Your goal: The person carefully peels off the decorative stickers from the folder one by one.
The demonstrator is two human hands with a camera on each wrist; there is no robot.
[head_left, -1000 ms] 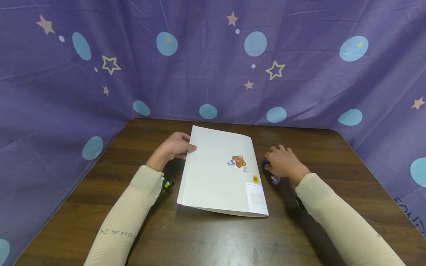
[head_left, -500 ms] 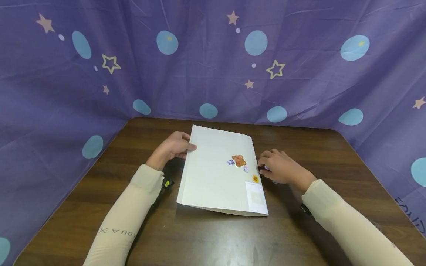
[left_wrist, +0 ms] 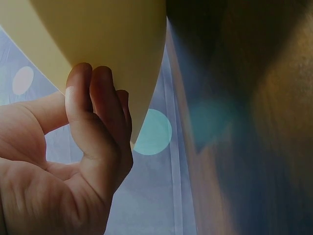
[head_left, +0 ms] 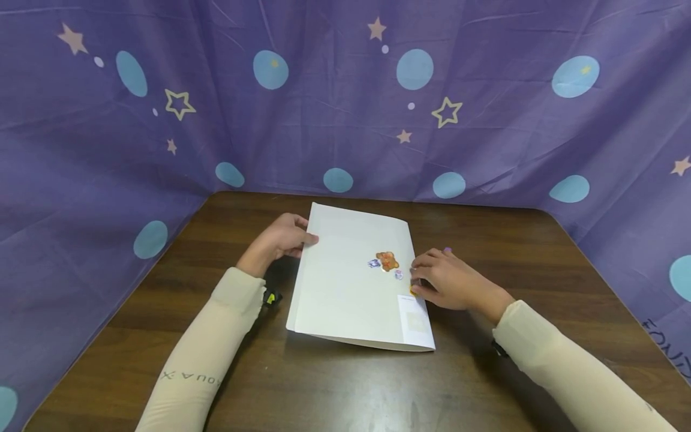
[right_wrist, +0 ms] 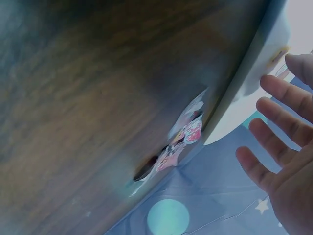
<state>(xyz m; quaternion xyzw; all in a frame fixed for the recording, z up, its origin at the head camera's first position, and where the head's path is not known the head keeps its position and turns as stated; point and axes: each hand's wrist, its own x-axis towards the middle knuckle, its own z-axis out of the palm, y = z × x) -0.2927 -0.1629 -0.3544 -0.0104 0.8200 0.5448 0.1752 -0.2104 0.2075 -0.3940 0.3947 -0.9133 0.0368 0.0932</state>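
A white folder (head_left: 345, 282) lies in the middle of the head view, its near edge bowed. At its left edge my left hand (head_left: 283, 237) grips it, thumb on top and fingers underneath; the left wrist view shows those fingers (left_wrist: 78, 90) against the folder's underside. My right hand (head_left: 453, 279) is at the right edge, over a mostly covered yellow sticker (head_left: 412, 290). Its fingers look spread and slightly bent in the right wrist view, with nothing visible held. A bear sticker (head_left: 387, 261) and small purple stickers (head_left: 374, 263) are on the folder.
Loose stickers (right_wrist: 181, 139) lie on the brown wooden table (head_left: 345, 390) beside the folder, mostly hidden by my right hand in the head view. A white label (head_left: 415, 320) sits near the folder's lower right corner. A purple patterned curtain (head_left: 345, 102) hangs behind the table.
My right hand has moved left, from the loose stickers on the table to the folder's right edge, and now covers most of the yellow sticker. The left hand and folder have stayed put.
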